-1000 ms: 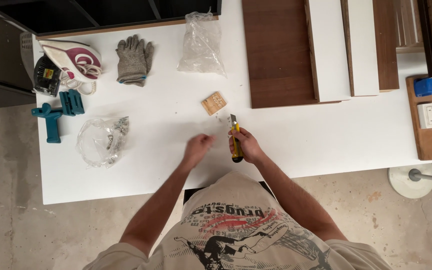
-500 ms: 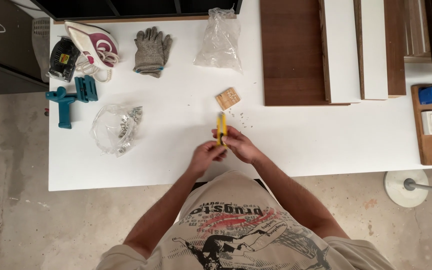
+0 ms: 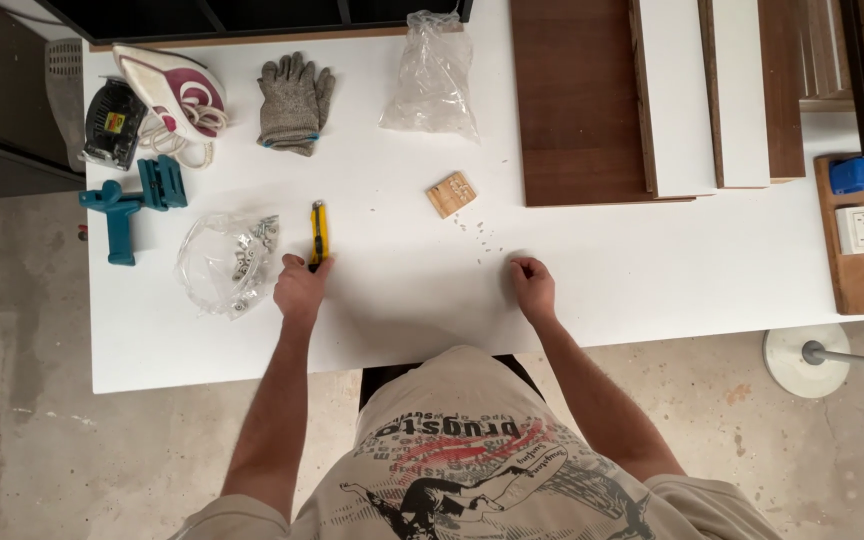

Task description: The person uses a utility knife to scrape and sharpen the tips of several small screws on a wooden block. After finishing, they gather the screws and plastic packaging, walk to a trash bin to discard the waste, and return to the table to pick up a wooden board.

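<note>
On the white table (image 3: 652, 280), my left hand (image 3: 300, 290) rests with its fingers closed on the near end of a yellow utility knife (image 3: 318, 230), which lies flat and points away from me. Just left of that hand is a clear plastic bag holding metal fittings (image 3: 227, 262). My right hand (image 3: 532, 286) sits knuckles-up to the right with its fingers curled in; whether it holds anything is hidden. Several tiny pale bits (image 3: 480, 232) are scattered just beyond it, next to a small wooden block (image 3: 451, 193).
At the back left lie grey work gloves (image 3: 294, 100), a white and maroon iron (image 3: 167, 90), a black device (image 3: 110, 122) and a teal clamp (image 3: 132, 200). A crumpled clear bag (image 3: 432, 75) is at the back. Brown (image 3: 577, 100) and white boards (image 3: 677, 90) fill the back right, beside a socket board (image 3: 860, 235).
The knife went from my right hand to my left and moved left across the table. My hands, together before, are now wide apart.
</note>
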